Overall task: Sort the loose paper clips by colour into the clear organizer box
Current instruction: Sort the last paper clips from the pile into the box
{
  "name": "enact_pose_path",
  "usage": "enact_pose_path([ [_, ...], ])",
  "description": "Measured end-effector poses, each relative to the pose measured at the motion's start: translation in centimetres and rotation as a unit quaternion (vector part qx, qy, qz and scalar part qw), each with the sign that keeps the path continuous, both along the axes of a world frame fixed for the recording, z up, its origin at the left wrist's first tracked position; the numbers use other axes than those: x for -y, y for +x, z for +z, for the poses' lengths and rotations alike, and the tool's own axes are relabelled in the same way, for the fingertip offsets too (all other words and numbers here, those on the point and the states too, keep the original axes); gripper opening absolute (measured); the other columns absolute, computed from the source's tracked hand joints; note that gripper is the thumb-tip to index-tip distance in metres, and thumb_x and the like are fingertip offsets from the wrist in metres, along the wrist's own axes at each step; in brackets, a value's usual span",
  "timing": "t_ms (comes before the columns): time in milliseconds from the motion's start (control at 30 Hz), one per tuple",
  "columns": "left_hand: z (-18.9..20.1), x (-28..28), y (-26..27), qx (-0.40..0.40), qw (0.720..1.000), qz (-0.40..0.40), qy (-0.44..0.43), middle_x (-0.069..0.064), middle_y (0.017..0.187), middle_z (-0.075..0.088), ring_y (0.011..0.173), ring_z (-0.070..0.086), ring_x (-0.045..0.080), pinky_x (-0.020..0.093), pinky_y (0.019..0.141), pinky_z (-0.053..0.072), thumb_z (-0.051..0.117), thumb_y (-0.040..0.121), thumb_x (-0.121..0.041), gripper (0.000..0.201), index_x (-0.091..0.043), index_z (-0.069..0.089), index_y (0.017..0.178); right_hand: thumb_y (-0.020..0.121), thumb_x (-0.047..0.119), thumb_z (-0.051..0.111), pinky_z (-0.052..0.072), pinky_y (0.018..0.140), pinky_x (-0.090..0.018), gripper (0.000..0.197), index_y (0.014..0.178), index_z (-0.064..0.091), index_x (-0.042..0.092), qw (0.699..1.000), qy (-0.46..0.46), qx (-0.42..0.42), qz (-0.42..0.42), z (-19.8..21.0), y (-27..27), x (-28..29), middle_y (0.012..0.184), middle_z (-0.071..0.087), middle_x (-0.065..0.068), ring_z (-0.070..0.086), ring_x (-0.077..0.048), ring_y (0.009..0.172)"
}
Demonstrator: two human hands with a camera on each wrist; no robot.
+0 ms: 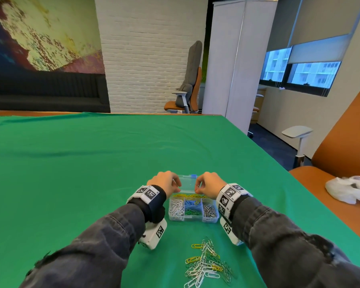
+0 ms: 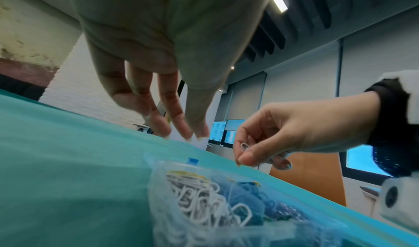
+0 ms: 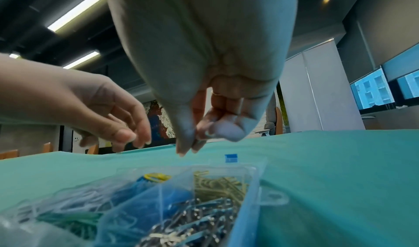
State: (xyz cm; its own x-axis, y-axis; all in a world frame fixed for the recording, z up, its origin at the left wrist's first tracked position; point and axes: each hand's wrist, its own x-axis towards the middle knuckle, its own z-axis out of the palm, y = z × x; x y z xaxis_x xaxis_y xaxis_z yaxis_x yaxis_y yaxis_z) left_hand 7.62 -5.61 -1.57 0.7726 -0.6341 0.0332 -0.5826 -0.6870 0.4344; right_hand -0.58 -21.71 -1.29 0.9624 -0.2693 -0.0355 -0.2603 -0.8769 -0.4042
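Loose paper clips (image 1: pixel 208 265) nearest; right hand (image 1: pixel 209 185) pinches a silver clip (image 1: pixel 198 186), left hand (image 1: pixel 164 182) relaxed, empty: drop over organizer box (image 1: pixel 193 206) right silver compartment.

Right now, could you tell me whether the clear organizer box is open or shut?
Open: the clear organizer box has its lid laid back beyond it, and the sorted clips lie uncovered in its compartments.

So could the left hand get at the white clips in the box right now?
Probably yes. The left hand hovers empty beside the open organizer box, and the white paper clips lie uncovered in the compartment nearest it, nothing between.
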Motion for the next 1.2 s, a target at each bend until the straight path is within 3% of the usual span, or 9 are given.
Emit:
enact_pose_path([
  [133, 0.6, -0.3, -1.1, 0.017, 1.0, -0.021, 0.009, -0.008, 0.097, 0.066, 0.086, 0.061, 0.013, 0.026, 0.074, 0.047, 0.069, 0.086, -0.038, 0.011, -0.028, 0.068, 0.09, 0.082, 0.016, 0.075, 0.042, 0.057, -0.014, 0.006, 0.085, 0.071, 0.013, 0.999, 0.023, -0.012, 0.036, 0.5, -1.2, 0.5, 0.066, 0.059, 0.008, 0.053, -0.002, 0.059],
  [233, 0.7, 0.8, -2.2, -0.016, 0.997, -0.059, 0.052, -0.007, 0.09, 0.064, 0.085, 0.062, 0.015, 0.029, 0.078, 0.053, 0.071, 0.082, -0.045, 0.019, -0.027, 0.067, 0.087, 0.079, 0.016, 0.077, 0.04, 0.054, -0.014, 0.012, 0.082, 0.066, 0.015, 0.999, 0.029, 0.002, 0.017, 0.7, -2.0, 0.9, 0.066, 0.059, 0.006, 0.053, -0.004, 0.058],
  [467, -0.2, 4.4, -3.2, 0.025, 0.99, -0.061, 0.123, 0.0, 0.099, 0.072, 0.091, 0.067, 0.02, 0.028, 0.077, 0.051, 0.074, 0.079, -0.046, 0.032, -0.019, 0.072, 0.096, 0.08, 0.015, 0.077, 0.04, 0.042, -0.009, 0.016, 0.082, 0.061, 0.013, 0.998, 0.063, -0.014, 0.011, 0.6, -3.7, 1.6, 0.069, 0.061, 0.002, 0.056, -0.007, 0.057],
  [567, -0.5, 5.0, -3.1, 0.021, 0.991, -0.052, 0.123, 0.001, 0.098, 0.073, 0.091, 0.068, 0.022, 0.028, 0.075, 0.05, 0.078, 0.077, -0.039, 0.027, -0.018, 0.072, 0.093, 0.08, 0.015, 0.077, 0.042, 0.044, -0.01, 0.017, 0.082, 0.06, 0.013, 0.997, 0.077, -0.016, 0.007, 0.4, -4.4, 1.9, 0.068, 0.061, 0.003, 0.057, -0.006, 0.056],
  [633, -0.6, 5.0, -2.9, 0.009, 0.992, -0.052, 0.116, 0.001, 0.097, 0.073, 0.09, 0.068, 0.022, 0.028, 0.073, 0.05, 0.077, 0.079, -0.034, 0.021, -0.017, 0.072, 0.091, 0.078, 0.014, 0.079, 0.05, 0.049, -0.017, 0.019, 0.08, 0.06, 0.012, 0.995, 0.104, -0.007, 0.0, 0.3, -4.7, 2.2, 0.065, 0.064, 0.001, 0.06, -0.008, 0.054],
  [767, -0.4, 4.7, -2.4, -0.022, 0.995, -0.059, 0.083, 0.001, 0.098, 0.072, 0.093, 0.067, 0.02, 0.031, 0.081, 0.054, 0.073, 0.083, -0.024, 0.01, -0.017, 0.071, 0.091, 0.075, 0.01, 0.081, 0.054, 0.061, -0.02, 0.018, 0.079, 0.063, 0.008, 0.985, 0.169, 0.012, -0.019, 0.3, -5.2, 2.9, 0.067, 0.071, -0.007, 0.066, -0.012, 0.056],
  [967, 0.6, 3.9, -1.4, -0.051, 0.996, -0.062, 0.026, 0.001, 0.093, 0.07, 0.083, 0.063, 0.017, 0.03, 0.081, 0.051, 0.071, 0.087, -0.022, 0.009, -0.021, 0.063, 0.083, 0.085, 0.007, 0.07, 0.058, 0.066, -0.025, 0.007, 0.079, 0.066, 0.005, 0.969, 0.241, 0.025, -0.038, -0.1, -5.3, 3.4, 0.078, 0.074, -0.013, 0.072, -0.019, 0.067],
  [1067, 0.8, 3.5, -0.3, -0.04, 0.998, -0.044, 0.015, -0.005, 0.086, 0.069, 0.082, 0.066, 0.015, 0.031, 0.08, 0.053, 0.071, 0.087, -0.021, 0.016, -0.026, 0.06, 0.075, 0.089, 0.008, 0.064, 0.058, 0.066, -0.023, 0.005, 0.086, 0.066, 0.004, 0.967, 0.249, 0.027, -0.043, 0.1, -5.4, 3.2, 0.079, 0.074, -0.011, 0.071, -0.015, 0.065],
  [1200, 1.0, 2.9, 0.7, -0.03, 0.999, -0.034, 0.014, -0.002, 0.094, 0.071, 0.086, 0.067, 0.016, 0.033, 0.083, 0.054, 0.072, 0.086, -0.018, 0.015, -0.025, 0.062, 0.077, 0.089, 0.005, 0.064, 0.055, 0.061, -0.02, 0.005, 0.084, 0.063, 0.003, 0.964, 0.262, 0.024, -0.04, 0.3, -5.1, 2.5, 0.076, 0.073, -0.011, 0.071, -0.015, 0.065],
])
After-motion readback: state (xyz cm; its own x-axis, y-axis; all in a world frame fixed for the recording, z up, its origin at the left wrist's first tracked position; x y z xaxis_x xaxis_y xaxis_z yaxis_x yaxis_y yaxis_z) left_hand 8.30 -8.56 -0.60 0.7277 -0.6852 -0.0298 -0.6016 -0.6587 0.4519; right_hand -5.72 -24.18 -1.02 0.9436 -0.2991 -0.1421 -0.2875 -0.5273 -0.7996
